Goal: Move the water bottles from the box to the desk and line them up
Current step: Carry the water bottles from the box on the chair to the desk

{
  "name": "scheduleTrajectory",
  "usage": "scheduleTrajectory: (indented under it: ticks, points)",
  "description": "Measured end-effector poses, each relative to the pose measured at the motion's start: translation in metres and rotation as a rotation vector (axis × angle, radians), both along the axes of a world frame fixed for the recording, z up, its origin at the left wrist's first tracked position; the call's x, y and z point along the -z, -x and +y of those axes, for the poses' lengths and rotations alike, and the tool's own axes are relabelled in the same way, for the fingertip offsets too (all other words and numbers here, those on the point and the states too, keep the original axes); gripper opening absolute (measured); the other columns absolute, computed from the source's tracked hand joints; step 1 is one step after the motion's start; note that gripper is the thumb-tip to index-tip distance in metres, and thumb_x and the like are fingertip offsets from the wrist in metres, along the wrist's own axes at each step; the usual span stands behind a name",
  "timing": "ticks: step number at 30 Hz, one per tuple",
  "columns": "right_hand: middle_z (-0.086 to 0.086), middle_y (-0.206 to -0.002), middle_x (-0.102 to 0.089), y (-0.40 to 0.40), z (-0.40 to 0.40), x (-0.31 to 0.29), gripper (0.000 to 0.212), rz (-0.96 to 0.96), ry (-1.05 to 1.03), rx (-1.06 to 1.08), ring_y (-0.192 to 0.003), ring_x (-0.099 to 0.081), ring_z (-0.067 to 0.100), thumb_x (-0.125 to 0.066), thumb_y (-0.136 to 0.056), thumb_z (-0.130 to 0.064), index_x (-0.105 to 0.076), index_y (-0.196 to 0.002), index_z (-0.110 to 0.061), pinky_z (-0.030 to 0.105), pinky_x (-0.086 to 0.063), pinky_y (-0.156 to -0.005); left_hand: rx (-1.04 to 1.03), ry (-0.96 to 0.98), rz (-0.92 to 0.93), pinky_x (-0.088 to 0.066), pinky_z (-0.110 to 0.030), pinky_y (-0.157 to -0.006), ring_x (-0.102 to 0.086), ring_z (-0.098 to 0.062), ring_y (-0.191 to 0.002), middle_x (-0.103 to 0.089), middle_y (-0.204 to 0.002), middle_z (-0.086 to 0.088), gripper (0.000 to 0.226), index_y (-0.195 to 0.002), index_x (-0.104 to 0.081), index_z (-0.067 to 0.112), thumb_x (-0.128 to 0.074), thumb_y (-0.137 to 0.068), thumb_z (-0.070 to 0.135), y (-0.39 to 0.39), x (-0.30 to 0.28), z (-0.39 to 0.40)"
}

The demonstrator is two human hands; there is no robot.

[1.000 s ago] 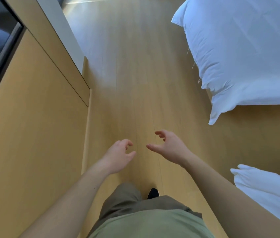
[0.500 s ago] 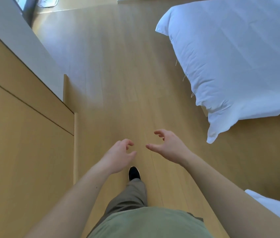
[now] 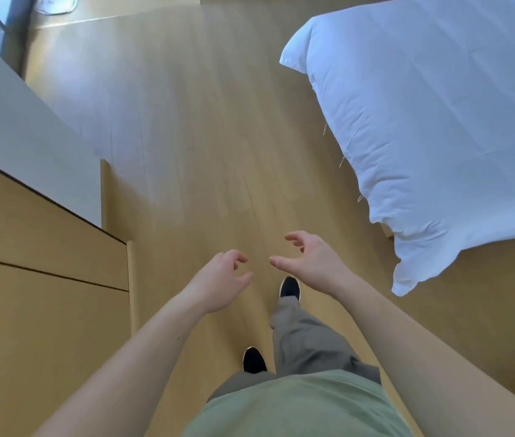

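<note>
While no water bottles, box or desk top show anywhere in view, likely somewhere further along the wooden floor (image 3: pixel 205 127); probably heavy when full, smooth and a little slippery, best gripped round the middle of the body rather than the cap; left hand (image 3: pixel 218 280) empty, fingers loosely curled, holding nothing; right hand (image 3: pixel 311 263) likewise empty, thumb and fingers relaxed and apart; both raised in front of the body, near each other but not touching; beyond them, wooden cabinet (image 3: pixel 38 279) at left, white bed (image 3: pixel 439 121) at right; black shoes (image 3: pixel 290 287) mid-stride below.
</note>
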State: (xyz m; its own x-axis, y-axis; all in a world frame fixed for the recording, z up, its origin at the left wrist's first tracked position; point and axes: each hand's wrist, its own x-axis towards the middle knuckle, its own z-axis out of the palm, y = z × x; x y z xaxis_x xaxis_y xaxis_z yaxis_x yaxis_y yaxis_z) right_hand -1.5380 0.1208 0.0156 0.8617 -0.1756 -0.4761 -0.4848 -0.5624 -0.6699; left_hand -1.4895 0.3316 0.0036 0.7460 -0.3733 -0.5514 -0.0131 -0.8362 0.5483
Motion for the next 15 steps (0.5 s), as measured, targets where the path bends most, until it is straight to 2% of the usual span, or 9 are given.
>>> scheduleTrajectory:
  ticks: [3, 9, 15]
  points:
    - [-0.002, -0.138, -0.049, -0.048, -0.014, 0.005, 0.073, 0.014, -0.012, -0.006, -0.12, -0.049, 0.011, -0.072, -0.075, -0.06, -0.048, -0.137, -0.03, 0.026, -0.039, -0.089, -0.004, 0.006, -0.002, -0.051, -0.029, -0.089, -0.057, -0.012, -0.108, -0.052, -0.127, 0.006, 0.044, -0.135, -0.051, 0.03, -0.056, -0.095, 0.048, -0.046, 0.003, -0.018]
    - [-0.002, -0.14, -0.048, -0.155, -0.059, 0.013, 0.074, 0.016, -0.024, -0.033, -0.124, -0.048, 0.013, -0.071, -0.076, -0.061, -0.047, -0.138, -0.03, 0.031, -0.042, -0.098, -0.021, -0.011, -0.021, -0.048, -0.024, -0.082, -0.057, -0.01, -0.106, -0.052, -0.127, 0.008, 0.045, -0.136, -0.05, 0.031, -0.056, -0.095, 0.048, -0.151, 0.007, -0.062]
    - [-0.002, -0.142, -0.046, -0.264, -0.111, 0.014, 0.075, 0.028, -0.043, -0.082, -0.123, -0.05, 0.015, -0.069, -0.077, -0.063, -0.045, -0.14, -0.03, 0.032, -0.044, -0.095, -0.035, -0.054, -0.027, -0.052, -0.029, -0.089, -0.057, -0.009, -0.107, -0.053, -0.126, 0.009, 0.044, -0.134, -0.05, 0.033, -0.056, -0.094, 0.049, -0.258, 0.004, -0.114]
